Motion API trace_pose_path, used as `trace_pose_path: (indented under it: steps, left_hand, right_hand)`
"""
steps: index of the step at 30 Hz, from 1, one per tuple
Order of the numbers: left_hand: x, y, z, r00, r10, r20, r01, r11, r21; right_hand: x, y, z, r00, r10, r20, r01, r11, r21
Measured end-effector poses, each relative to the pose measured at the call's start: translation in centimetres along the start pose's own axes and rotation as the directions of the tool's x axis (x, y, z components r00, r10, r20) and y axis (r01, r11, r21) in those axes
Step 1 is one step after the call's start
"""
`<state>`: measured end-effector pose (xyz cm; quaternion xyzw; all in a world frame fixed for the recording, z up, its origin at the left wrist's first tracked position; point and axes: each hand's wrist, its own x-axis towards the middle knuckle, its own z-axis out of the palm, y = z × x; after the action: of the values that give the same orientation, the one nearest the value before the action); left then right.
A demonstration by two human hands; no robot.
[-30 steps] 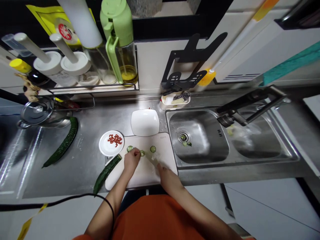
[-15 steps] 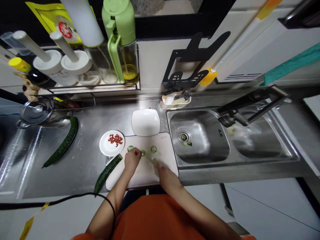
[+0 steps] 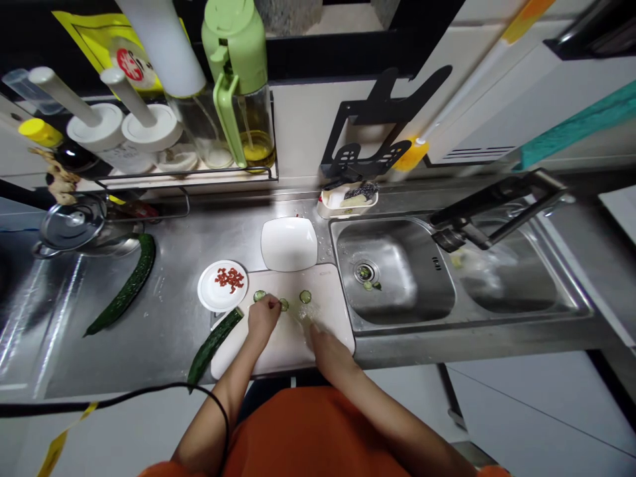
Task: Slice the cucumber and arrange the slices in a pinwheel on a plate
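On the white cutting board (image 3: 285, 351), my left hand (image 3: 263, 318) is closed in a pinch, its fingertips right beside a round cucumber slice (image 3: 283, 305). What the pinch holds, if anything, is too small to tell. My right hand (image 3: 332, 352) is closed low over the board's right half. A pale, blurred shape extends from its fingers toward the slice; its kind does not show. More cucumber slices lie near the board's top edge, one (image 3: 259, 295) behind my left hand and one (image 3: 305, 297) to the right. A cut cucumber (image 3: 213, 346) leans over the board's left edge.
A white plate with small red pieces (image 3: 229, 279) stands left of the board, an white square dish (image 3: 289, 244) behind it. A whole cucumber (image 3: 126, 288) lies farther left. The double sink (image 3: 397, 324) and faucet (image 3: 487, 212) are right. A black cable (image 3: 149, 387) crosses my left forearm.
My right hand has shifted slightly left, and the pale blur at its fingers has moved with it. My left hand stays beside the slice. The view has shifted slightly.
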<state>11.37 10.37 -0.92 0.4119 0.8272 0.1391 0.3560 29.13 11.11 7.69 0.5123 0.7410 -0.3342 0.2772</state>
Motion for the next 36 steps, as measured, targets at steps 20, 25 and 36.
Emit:
trace_pose_path:
  steps: [20,25,36]
  left_hand:
    - [-0.6,-1.4,-3.1,0.967,0.051,-0.25,-0.02,0.992,0.127]
    - [-0.3,-1.5,-3.6,0.958,0.085,-0.273,-0.021,0.973,0.229]
    - [0.1,0.2,-2.4,0.957,0.167,-0.237,-0.123,0.974,0.192]
  right_hand:
    - [-1.3,2.2,0.8,0.994,0.058,0.089,-0.059,0.998,0.008]
    - [-1.0,2.5,1.3,0.994,0.064,0.093,-0.065,0.998,0.009]
    - [-1.0,2.5,1.2,0.995,0.053,0.081,-0.053,0.999,0.0]
